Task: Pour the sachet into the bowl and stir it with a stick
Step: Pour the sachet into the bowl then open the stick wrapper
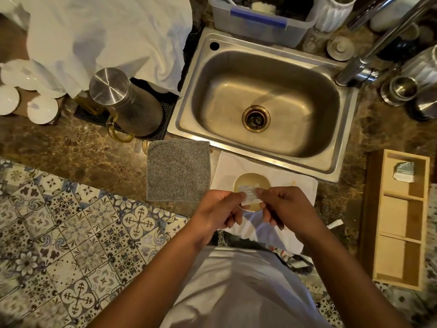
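brown marble counter (71, 147) lying near the steel sink (264, 100), left hand (218, 213) and right hand (287, 209) both pinching a white sachet (248, 195) above the bowl (251, 179), white towel (300, 185) lying beneath

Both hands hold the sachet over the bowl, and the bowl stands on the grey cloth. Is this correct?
Not quite. The head view shows the bowl standing on the white cloth; the grey cloth lies beside it. The left hand and right hand do hold the sachet over the bowl.
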The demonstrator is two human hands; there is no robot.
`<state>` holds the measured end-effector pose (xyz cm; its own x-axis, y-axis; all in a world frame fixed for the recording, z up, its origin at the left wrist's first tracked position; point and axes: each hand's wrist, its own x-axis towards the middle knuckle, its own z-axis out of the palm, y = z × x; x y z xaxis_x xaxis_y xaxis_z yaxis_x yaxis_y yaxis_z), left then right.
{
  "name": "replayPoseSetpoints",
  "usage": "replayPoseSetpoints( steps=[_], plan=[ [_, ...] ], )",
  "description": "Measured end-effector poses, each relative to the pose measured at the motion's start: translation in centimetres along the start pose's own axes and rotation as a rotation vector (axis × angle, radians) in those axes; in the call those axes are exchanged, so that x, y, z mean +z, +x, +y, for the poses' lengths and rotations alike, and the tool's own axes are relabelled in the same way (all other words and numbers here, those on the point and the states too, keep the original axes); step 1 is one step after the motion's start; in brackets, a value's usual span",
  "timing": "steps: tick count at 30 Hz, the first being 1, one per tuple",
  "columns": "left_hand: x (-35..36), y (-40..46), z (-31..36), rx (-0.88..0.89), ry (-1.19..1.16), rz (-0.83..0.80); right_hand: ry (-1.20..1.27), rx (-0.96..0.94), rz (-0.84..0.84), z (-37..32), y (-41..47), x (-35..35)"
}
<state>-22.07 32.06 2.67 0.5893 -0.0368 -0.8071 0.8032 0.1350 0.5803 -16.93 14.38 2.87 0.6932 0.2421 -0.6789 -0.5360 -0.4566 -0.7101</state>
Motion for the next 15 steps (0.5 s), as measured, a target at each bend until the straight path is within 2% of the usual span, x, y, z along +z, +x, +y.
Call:
replayPoseSetpoints(
  steps=[4, 11, 15],
  plan=[
    [-0.01, 0.13, 0.19, -0.010, 0.001, -0.002, 0.020, 0.023, -0.005, 0.11, 0.09, 0.14],
    [0.13, 0.02, 0.29, -0.039, 0.021, 0.000, 0.040, -0.042, -0.006, 0.23, 0.05, 0.09],
    [-0.11, -0.14, 0.26, -0.020, 0.007, -0.011, -0.046, -0.075, -0.032, 0.22, 0.07, -0.02]
  ],
)
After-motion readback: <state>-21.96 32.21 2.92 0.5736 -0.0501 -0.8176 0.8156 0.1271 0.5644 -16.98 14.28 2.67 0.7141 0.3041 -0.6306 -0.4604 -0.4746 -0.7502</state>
